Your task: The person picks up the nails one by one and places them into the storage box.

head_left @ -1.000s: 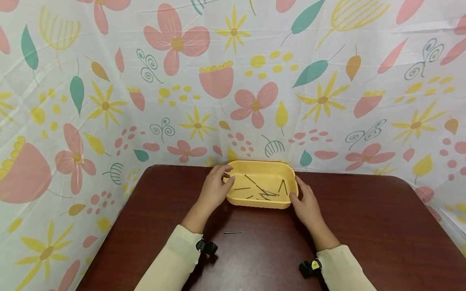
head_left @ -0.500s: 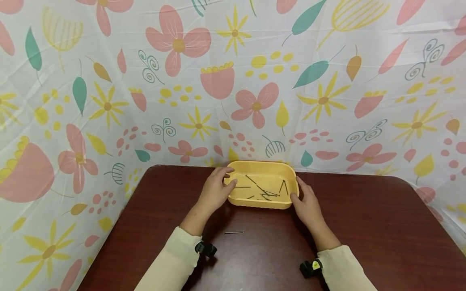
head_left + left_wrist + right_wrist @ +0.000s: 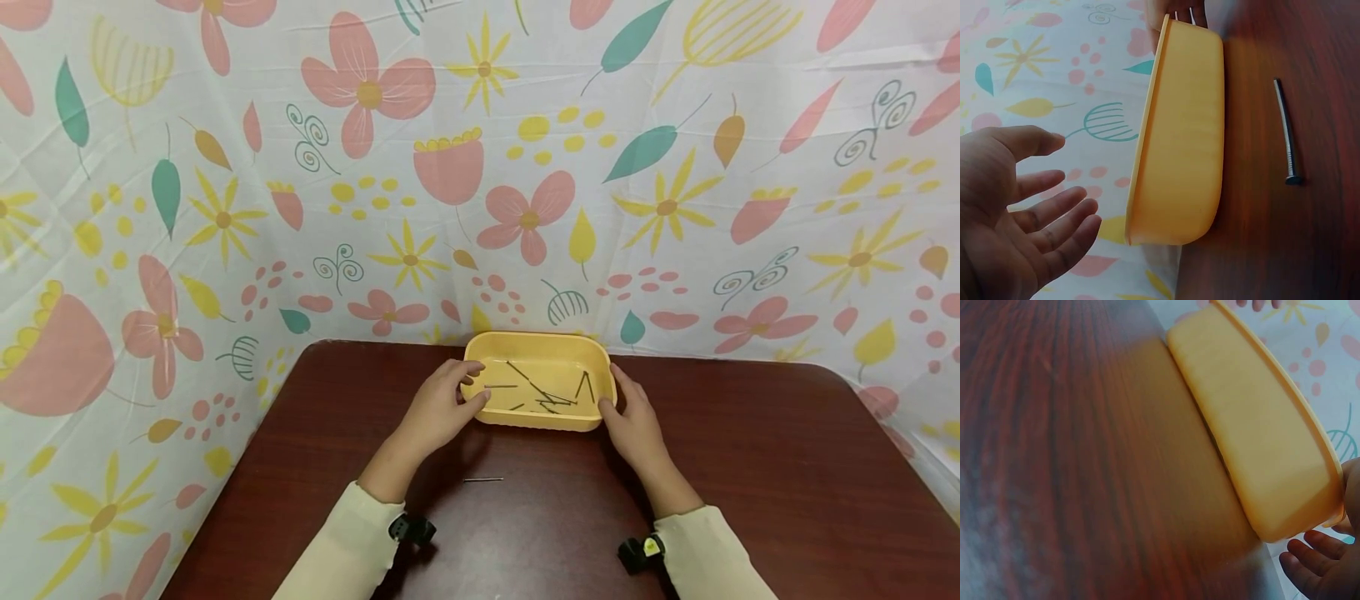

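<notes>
A yellow plastic basin (image 3: 536, 420) sits near the table's far edge, several dark nails (image 3: 518, 371) scattered inside it. My right hand (image 3: 634, 423) holds its right end, thumb over the rim; in the right wrist view, the lower fingers (image 3: 1307, 555) lie loose below the corner. At the opposite end is my left hand (image 3: 438, 408), its fingers overlapping the rim in the head view. The left wrist view shows that hand (image 3: 1019, 209) apart from the basin (image 3: 1182, 137), fingers spread and holding nothing. One nail (image 3: 1285, 131) lies on the table in front of the basin.
The brown wooden table (image 3: 750, 450) has a glossy top. A white flower-print cloth (image 3: 675, 275) hangs right behind its far edge and along the left side. Black wrist cameras (image 3: 412, 530) are strapped over both cream sleeves.
My left hand has drawn slightly back toward me from the basin's left end, uncovering more of the rim. The right hand, basin and nails have stayed in place.
</notes>
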The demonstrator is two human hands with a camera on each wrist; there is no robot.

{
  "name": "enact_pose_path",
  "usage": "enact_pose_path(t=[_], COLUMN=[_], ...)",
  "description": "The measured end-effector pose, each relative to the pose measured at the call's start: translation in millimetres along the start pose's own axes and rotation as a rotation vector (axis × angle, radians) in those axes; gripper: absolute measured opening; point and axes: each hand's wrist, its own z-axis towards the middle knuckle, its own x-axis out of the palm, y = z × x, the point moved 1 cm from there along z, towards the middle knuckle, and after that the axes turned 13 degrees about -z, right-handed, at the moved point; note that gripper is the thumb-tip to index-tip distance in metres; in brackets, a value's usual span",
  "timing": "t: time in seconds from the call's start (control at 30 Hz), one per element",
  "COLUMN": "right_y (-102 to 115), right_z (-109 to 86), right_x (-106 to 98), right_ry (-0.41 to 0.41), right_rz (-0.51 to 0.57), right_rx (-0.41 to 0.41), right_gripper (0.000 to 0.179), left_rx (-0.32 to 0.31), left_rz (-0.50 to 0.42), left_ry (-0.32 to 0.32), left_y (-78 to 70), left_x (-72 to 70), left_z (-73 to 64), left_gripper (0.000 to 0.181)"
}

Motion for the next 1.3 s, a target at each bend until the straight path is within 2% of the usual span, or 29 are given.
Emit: enact_pose_path(t=[0.27,0.53,0.73,0.87,1.1,1.3], right_y=[0,-1,-1,-1,-1,-2], right_z=[-0.1,-0.9,0.0,-0.1,-0.8,-0.2], right_x=[0,2,3,3,3,2], right_ry=[-0.003,-0.013,-0.017,-0.016,-0.016,-0.007], right_rz=[0.002,-0.001,0.000,-0.002,-0.005,-0.006], right_rx=[-0.001,-0.004,-0.009,-0.015,-0.012,-0.011], right_gripper=[0.063,0.064,0.064,0.064,0.064,0.064], left_rx=[-0.003,0.018,-0.002,-0.017,-0.032,-0.025], left_rz=[0.032,0.117,0.255,0.325,0.331,0.370], left_ry=[0.111,0.207,0.327,0.386,0.418,0.421], left_y=[-3.2,-2.4,7.2,10.9,10.8,14.9], left_x=[1.2,10.2,21.2,24.9,26.7,28.8], left_z=[-15.3,-28.0,-36.3,-40.9,-44.1,-43.9], left_gripper=[0.029,0.017,0.015,0.013,0.012,0.009])
